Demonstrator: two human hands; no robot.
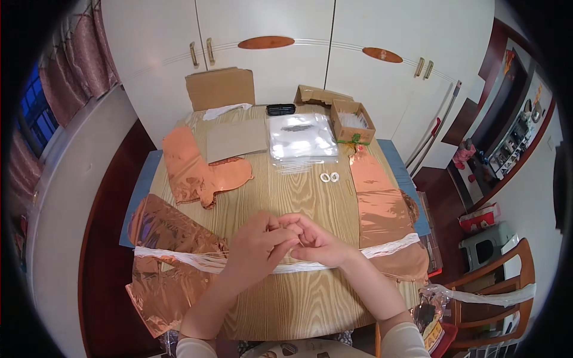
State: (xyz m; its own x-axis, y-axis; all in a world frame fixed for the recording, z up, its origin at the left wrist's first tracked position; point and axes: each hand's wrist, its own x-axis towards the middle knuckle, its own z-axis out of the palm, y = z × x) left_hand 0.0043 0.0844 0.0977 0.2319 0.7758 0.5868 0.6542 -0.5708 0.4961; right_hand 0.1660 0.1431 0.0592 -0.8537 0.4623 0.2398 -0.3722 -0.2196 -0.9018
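Over the near middle of the table, my left hand (262, 241) and my right hand (313, 238) meet, fingertips bent and pinched together. Whatever sits between the fingers is too small to make out; a thin strand may show there. Beneath both hands a long bundle of white strings (391, 246) stretches across the table from left to right. Flat copper-coloured foil balloons lie on both sides: one (182, 164) at the far left, more (173, 286) under the strings at the near left, and others (382, 203) along the right.
Two small white rings (325, 177) lie right of centre. Behind them are a stack of clear plastic bags (303, 140), a grey-brown card sheet (236, 140), a black case (280, 110) and an open cardboard box (353, 122). A wooden chair (525, 268) stands at the right.
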